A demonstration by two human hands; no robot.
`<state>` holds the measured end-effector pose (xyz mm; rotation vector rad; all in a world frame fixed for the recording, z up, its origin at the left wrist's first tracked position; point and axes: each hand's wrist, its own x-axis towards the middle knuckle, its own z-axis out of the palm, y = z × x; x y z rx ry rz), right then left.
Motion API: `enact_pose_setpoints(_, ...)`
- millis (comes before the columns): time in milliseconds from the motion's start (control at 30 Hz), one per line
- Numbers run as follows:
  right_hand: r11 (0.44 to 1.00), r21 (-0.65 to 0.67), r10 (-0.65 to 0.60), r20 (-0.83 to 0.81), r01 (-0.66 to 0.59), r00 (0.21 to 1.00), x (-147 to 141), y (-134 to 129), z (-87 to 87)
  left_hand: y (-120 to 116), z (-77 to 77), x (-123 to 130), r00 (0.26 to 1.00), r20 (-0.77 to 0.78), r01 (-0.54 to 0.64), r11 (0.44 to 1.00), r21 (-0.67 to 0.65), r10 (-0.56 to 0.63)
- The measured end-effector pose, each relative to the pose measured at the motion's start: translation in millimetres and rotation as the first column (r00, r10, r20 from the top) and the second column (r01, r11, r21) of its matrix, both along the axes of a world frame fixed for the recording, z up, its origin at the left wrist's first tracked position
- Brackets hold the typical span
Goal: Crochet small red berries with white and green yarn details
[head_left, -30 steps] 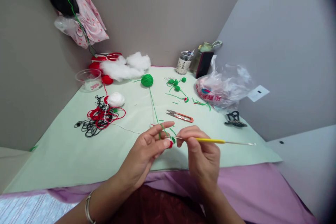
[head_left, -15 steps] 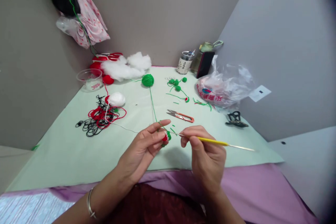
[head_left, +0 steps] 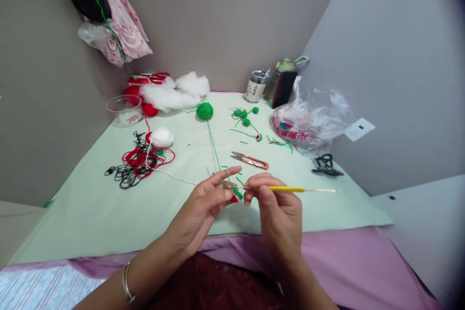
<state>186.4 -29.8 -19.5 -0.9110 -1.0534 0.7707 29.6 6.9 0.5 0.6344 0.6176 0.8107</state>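
Observation:
My left hand (head_left: 201, 203) pinches a small red, white and green crochet piece (head_left: 236, 195), its index finger stretched out with green yarn over it. That yarn runs back to a green yarn ball (head_left: 204, 111). My right hand (head_left: 278, 208) is closed around a yellow-handled crochet hook (head_left: 286, 189), held level. The hook's thin metal tip reaches left to the piece; whether a loop sits on it is too small to tell. Orange thread snips (head_left: 250, 160) lie just beyond my hands, among short green yarn ends.
Tangled black and red cord (head_left: 140, 162) and a white yarn ball (head_left: 162, 137) lie left. White stuffing (head_left: 170, 94) and a clear tub (head_left: 124, 110) are behind. Small green balls (head_left: 246, 122), a pen jar (head_left: 256, 87), a phone (head_left: 284, 89), a plastic bag (head_left: 308, 121) and a black clip (head_left: 327, 165) stand or lie right.
My right hand and the hook have moved left, and the hook is more level. The crochet piece has shifted slightly right and down, and my left index finger has moved right.

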Motion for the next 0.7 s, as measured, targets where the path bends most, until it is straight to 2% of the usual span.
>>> enact_pose_setpoints(100,0.996,-0.071,0.038,-0.190,-0.052,0.981,2.4,3.5,2.6,2.3,0.7,-2.6,0.997,0.068,0.050,0.998,-0.043,-0.047)
enact_pose_setpoints(167,0.989,-0.100,0.082,-0.259,-0.111,0.962,3.1,4.7,4.1,2.3,1.2,-3.5,0.998,0.052,0.035,0.999,-0.008,-0.035)
enact_pose_setpoints(267,0.991,-0.069,0.103,-0.169,-0.116,0.980,0.2,3.1,5.1,-0.1,-0.1,-3.0,0.998,-0.054,-0.018,0.993,0.114,0.024)
enact_pose_setpoints(367,1.000,0.005,0.028,0.063,-0.029,0.998,-4.4,-0.5,5.1,-2.7,-3.7,-2.2,0.981,-0.185,-0.019,0.969,0.244,0.066)
enact_pose_setpoints(433,0.999,0.027,-0.028,0.132,0.024,0.991,-5.4,-2.1,4.1,-3.1,-5.7,-2.4,0.968,-0.238,-0.009,0.956,0.295,0.082)
enact_pose_setpoints(533,1.000,-0.004,-0.028,0.069,0.029,0.997,-2.8,-2.1,1.0,-2.7,-6.5,-3.9,0.962,-0.247,-0.033,0.950,0.311,0.115)
enact_pose_setpoints(700,0.997,-0.062,0.047,-0.091,-0.053,0.995,1.9,-1.0,-0.8,-3.9,-4.7,-7.3,0.961,-0.250,-0.033,0.944,0.329,0.121)
